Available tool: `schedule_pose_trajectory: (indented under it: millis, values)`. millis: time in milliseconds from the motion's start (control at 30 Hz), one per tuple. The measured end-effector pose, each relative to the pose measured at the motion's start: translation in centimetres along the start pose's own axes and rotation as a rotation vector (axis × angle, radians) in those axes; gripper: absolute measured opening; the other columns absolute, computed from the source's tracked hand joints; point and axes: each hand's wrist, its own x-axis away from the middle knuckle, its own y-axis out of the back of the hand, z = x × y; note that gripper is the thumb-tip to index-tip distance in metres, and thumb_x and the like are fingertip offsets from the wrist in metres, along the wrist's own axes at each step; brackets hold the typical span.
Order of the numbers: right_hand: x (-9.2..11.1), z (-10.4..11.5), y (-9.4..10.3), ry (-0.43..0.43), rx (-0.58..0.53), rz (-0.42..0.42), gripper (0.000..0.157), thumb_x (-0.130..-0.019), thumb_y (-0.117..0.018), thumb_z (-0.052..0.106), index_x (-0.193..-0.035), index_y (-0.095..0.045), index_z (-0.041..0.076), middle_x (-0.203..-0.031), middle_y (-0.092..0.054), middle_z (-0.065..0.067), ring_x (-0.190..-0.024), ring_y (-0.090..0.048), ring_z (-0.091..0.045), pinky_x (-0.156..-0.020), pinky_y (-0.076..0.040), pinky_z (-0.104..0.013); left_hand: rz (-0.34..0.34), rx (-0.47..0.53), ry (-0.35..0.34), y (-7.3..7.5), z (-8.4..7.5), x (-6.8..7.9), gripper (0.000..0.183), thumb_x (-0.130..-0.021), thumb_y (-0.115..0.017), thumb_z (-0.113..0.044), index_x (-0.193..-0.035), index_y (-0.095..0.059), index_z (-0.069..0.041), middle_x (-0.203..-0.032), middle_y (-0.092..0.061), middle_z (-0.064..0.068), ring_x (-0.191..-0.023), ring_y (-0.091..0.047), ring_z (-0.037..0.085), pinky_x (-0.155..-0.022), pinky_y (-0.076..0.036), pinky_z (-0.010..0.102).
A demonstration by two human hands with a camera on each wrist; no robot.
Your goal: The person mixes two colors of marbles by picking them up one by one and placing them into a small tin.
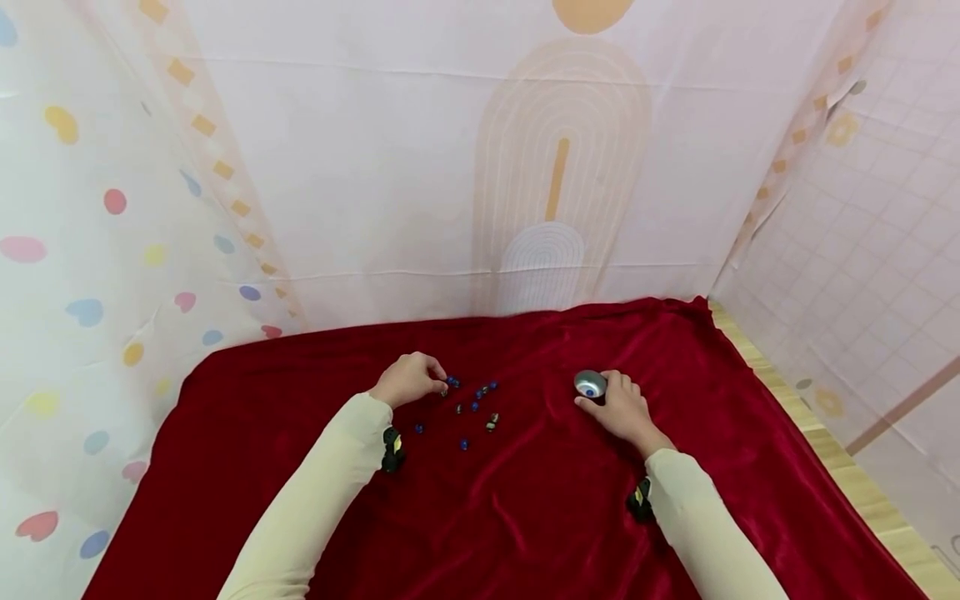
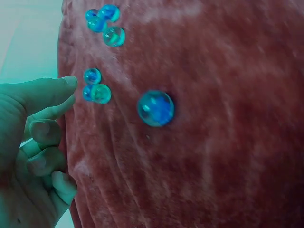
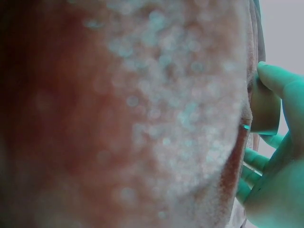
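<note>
Small glass marbles (image 1: 475,407), mostly blue with a few greenish ones, lie scattered on a red velvet cloth (image 1: 480,517). My left hand (image 1: 407,380) is at the far left of them, its thumb and forefinger stretched toward a small cluster (image 2: 97,86). Nothing shows between those fingertips; the other fingers are loosely bent. A single marble (image 2: 156,109) lies closer to the left wrist camera. Over on the right, my right hand (image 1: 622,407) grips a small silver metal cup (image 1: 590,382), its mouth tilted toward me. Something blue shows inside the cup.
Printed white curtains (image 1: 375,183) stand behind and on both sides of the cloth. A strip of light wooden surface (image 1: 832,454) runs along the right edge. Dark wrist cameras (image 1: 392,450) are strapped over cream sleeves.
</note>
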Motion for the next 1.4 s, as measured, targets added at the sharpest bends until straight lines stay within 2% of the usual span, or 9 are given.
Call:
schedule_pose_trajectory:
  millis: [333, 667, 1167, 1400]
  values:
    - [-0.4, 0.2, 0.0, 0.015, 0.009, -0.003, 0.066, -0.090, -0.064, 0.042, -0.132, -0.038, -0.003, -0.127, -0.045, -0.025, -0.118, -0.042, -0.043, -0.097, -0.035, -0.056, 0.014, 0.008, 0.023, -0.1, 0.7, 0.3, 0.021, -0.083, -0.074, -0.023, -0.099, -0.074, -0.010, -0.104, -0.070, 0.007, -0.083, -0.058, 0.018, -0.074, -0.049, 0.036]
    - [-0.4, 0.3, -0.1, 0.008, 0.003, -0.006, 0.066, -0.090, -0.064, 0.041, -0.132, -0.039, -0.003, -0.127, -0.046, -0.025, -0.117, -0.043, -0.043, -0.096, -0.035, -0.055, 0.030, 0.003, 0.025, -0.7, 1.3, 0.0, 0.017, -0.083, -0.074, -0.019, -0.098, -0.075, -0.011, -0.099, -0.071, 0.004, -0.080, -0.058, 0.016, -0.070, -0.048, 0.033]
    - [-0.1, 0.2, 0.0, 0.014, 0.008, -0.002, 0.066, -0.090, -0.064, 0.040, -0.132, -0.039, -0.004, -0.127, -0.046, -0.026, -0.118, -0.043, -0.044, -0.096, -0.035, -0.057, 0.006, -0.003, 0.050, -1.4, 1.2, -0.2, 0.016, -0.083, -0.074, -0.019, -0.098, -0.075, -0.012, -0.100, -0.071, 0.004, -0.078, -0.057, 0.016, -0.069, -0.048, 0.033]
    - [0.0, -0.1, -0.1, 0.008, 0.013, -0.017, 0.064, -0.090, -0.064, 0.040, -0.131, -0.039, -0.004, -0.127, -0.047, -0.025, -0.119, -0.043, -0.043, -0.096, -0.035, -0.056, 0.014, 0.009, 0.025, -1.2, 0.1, -0.1, 0.016, -0.084, -0.073, -0.020, -0.097, -0.075, -0.011, -0.100, -0.071, 0.005, -0.079, -0.057, 0.016, -0.071, -0.049, 0.033]
